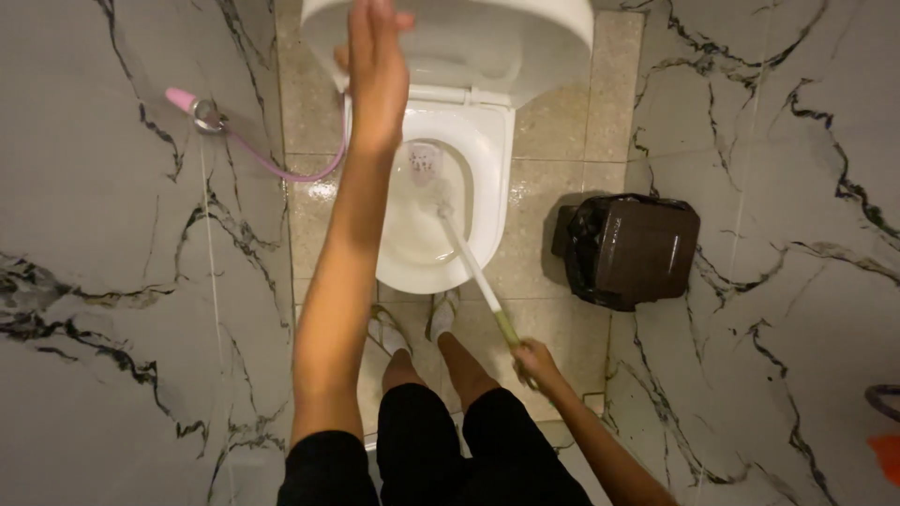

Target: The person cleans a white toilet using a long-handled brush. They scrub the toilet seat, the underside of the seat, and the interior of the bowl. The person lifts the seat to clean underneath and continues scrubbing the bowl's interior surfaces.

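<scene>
I look straight down at a white toilet (487, 159) with its lid (525, 37) raised. My left hand (375, 56) reaches forward over the left side of the raised lid, fingers extended and pressed against it. My right hand (536, 362) grips the end of a long white toilet brush (473, 267). The brush slants up and left, and its head sits inside the bowl near the water. My legs and sandalled feet stand just in front of the bowl.
A dark brown waste bin (633, 248) with a black liner stands on the beige tiled floor right of the toilet. A pink spray hose (272, 164) hangs from a holder on the left marble wall. Marble walls close in on both sides.
</scene>
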